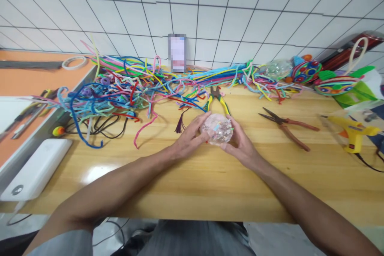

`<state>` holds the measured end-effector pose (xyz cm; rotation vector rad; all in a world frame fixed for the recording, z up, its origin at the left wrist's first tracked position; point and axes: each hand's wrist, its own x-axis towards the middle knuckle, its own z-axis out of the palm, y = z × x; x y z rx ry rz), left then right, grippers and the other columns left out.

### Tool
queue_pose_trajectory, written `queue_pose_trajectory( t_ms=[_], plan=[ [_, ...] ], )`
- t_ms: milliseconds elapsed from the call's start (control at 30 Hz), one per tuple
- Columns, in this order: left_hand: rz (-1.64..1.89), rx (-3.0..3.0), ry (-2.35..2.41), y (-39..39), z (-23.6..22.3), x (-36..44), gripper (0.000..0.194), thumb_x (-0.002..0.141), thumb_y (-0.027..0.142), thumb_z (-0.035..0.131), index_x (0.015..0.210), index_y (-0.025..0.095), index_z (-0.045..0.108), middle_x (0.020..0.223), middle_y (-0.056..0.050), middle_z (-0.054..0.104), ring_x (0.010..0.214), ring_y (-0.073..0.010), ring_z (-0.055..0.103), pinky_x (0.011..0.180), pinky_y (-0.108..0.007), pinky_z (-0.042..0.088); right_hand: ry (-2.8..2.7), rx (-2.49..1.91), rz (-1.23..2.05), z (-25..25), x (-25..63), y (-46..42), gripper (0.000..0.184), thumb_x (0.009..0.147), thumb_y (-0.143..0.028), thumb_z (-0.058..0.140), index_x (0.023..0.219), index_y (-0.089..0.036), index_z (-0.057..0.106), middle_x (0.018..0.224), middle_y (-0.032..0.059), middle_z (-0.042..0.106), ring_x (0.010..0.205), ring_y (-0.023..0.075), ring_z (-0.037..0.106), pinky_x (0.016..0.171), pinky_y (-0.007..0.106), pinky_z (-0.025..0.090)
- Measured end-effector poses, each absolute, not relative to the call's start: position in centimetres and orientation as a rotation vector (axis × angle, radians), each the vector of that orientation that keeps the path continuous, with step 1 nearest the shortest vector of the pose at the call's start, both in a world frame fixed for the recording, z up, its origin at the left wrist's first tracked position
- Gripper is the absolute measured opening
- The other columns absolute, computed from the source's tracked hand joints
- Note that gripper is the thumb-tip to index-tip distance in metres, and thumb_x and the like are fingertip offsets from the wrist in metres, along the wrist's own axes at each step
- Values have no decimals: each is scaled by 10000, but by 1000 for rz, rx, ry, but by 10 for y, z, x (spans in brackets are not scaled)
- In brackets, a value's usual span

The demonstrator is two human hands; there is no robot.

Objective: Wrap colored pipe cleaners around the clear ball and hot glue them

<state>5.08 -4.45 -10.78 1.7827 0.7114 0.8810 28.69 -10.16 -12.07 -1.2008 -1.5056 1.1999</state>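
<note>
Between my two hands sits a clear round ball (216,129) with small coloured bits showing on it. My left hand (195,134) curves round its left side, the thumb laid across the front. On the other side my right hand (240,140) wraps the ball, thumb at the lower right edge. Just beyond the ball lie yellow-and-green handled pliers (223,106), their jaws pointing to the wall. A dark purple tassel (180,123) rests left of my left hand. Brown-handled long-nose pliers (285,122) lie open to the right of my right hand.
A tangle of coloured pipe cleaners (111,92) spreads along the back. A phone (177,54) leans on the tiled wall. At the right are a yellow glue gun (352,130) and decorated ornaments (306,71); at the left, a white power bank (36,170).
</note>
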Motion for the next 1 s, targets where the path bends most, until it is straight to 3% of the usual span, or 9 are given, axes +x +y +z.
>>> queue_pose_trajectory(
  t_ms=[233, 500, 600, 800, 1000],
  plan=[
    [875, 1677, 682, -45, -107, 52, 579, 1069, 512, 523, 1597, 280, 469, 1647, -95, 510, 1549, -302, 460, 1324, -526, 341, -1656, -1277, 957, -120, 289, -101, 965, 871, -561, 806, 1663, -302, 319, 1677, 147, 454, 1519, 354, 489, 1258, 589, 411],
    [966, 1986, 693, -44, -111, 54, 815, 911, 531, 773, 1603, 268, 434, 1590, -172, 523, 1497, -364, 498, 1267, -594, 396, -1784, -1288, 901, -120, 289, -102, 923, 920, -529, 760, 1675, -294, 283, 1651, 156, 479, 1492, 358, 520, 1236, 606, 432],
    [1052, 2143, 737, -48, -111, 56, 781, 907, 486, 779, 1570, 226, 459, 1496, -200, 545, 1443, -359, 529, 1221, -589, 446, -1899, -1257, 710, -111, 292, -103, 895, 911, -502, 780, 1663, -299, 339, 1642, 157, 481, 1493, 362, 511, 1215, 601, 458],
    [1055, 2260, 830, -56, -107, 59, 773, 914, 503, 759, 1561, 216, 449, 1445, -198, 538, 1386, -355, 556, 1170, -562, 498, -1969, -1151, 287, -84, 287, -107, 412, 1013, -337, 674, 1424, -327, 656, 1305, 103, 692, 1252, 275, 669, 1067, 488, 572],
    [1010, 2363, 827, -57, -104, 60, 788, 909, 539, 761, 1557, 213, 453, 1476, -215, 543, 1391, -375, 559, 1161, -570, 502, -1902, -1114, 86, -75, 279, -110, 181, 975, -206, 714, 1133, -285, 752, 1052, 55, 739, 987, 214, 726, 873, 386, 603]
  ],
)
